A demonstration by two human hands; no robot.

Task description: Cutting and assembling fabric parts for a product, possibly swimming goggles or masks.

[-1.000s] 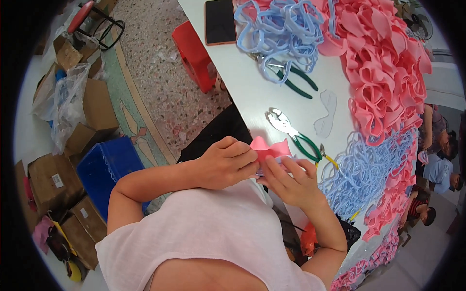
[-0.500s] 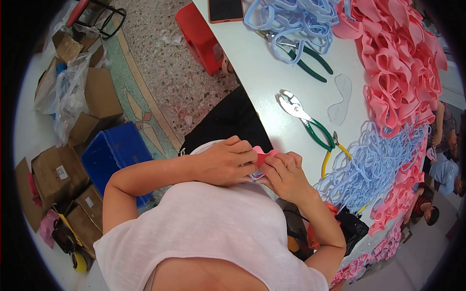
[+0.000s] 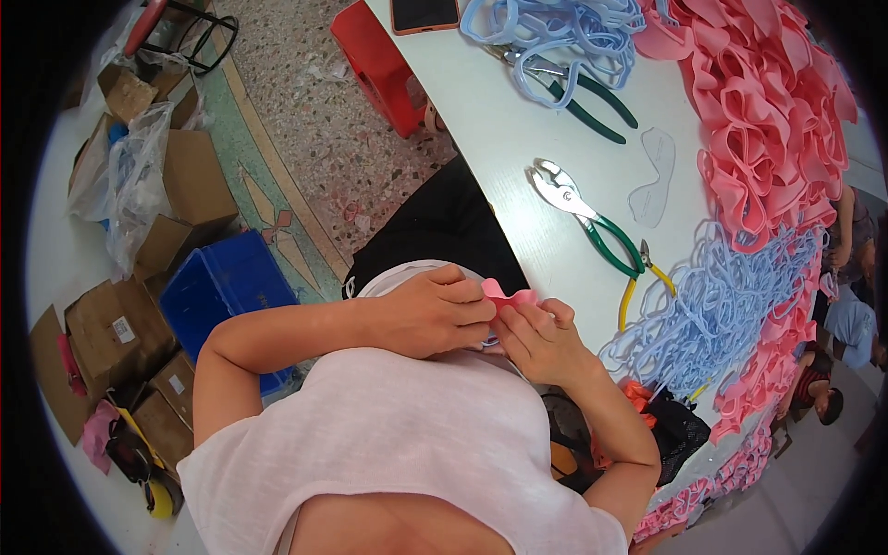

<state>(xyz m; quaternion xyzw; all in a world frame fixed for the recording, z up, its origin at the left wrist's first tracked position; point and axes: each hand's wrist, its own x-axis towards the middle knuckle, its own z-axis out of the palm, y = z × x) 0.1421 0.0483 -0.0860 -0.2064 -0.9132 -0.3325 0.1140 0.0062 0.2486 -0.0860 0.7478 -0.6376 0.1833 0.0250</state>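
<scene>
Close in front of my chest, my left hand and my right hand meet over a small pink, soft, rubbery piece. Its wavy upper edge stands out above the fingers. Each hand has its fingers curled and pinched on one side of it. Below the pink piece a bit of light blue strip shows between the hands; most of it is hidden by fingers. Right of my hands, on the white table, lie slip-joint pliers with green handles and small yellow-handled cutters.
A tangled heap of light blue strips and a pile of pink pieces cover the table's right side. Green-handled pliers, blue frames, a clear plate and a phone lie farther back. Left stand a blue bin and cartons.
More of the pink piece's wavy edge shows above my fingers, and less of the light blue strip. My right fingers have shifted slightly on it. The whole view has moved a little.
</scene>
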